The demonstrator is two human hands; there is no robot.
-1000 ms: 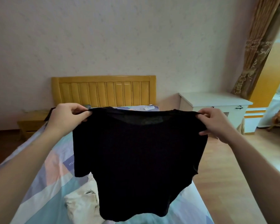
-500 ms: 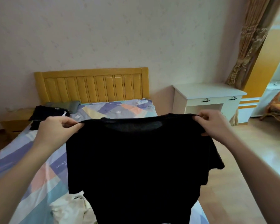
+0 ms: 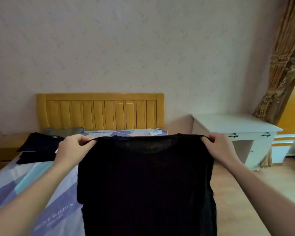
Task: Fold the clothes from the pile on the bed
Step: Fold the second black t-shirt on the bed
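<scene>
The left hand (image 3: 71,149) and right hand (image 3: 220,147) each pinch a shoulder of the thin black T-shirt (image 3: 146,184), holding it up over the bed's patchwork sheet (image 3: 24,181).

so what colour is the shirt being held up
Black, plain with no visible print; it shows clearly in the head view.
</scene>
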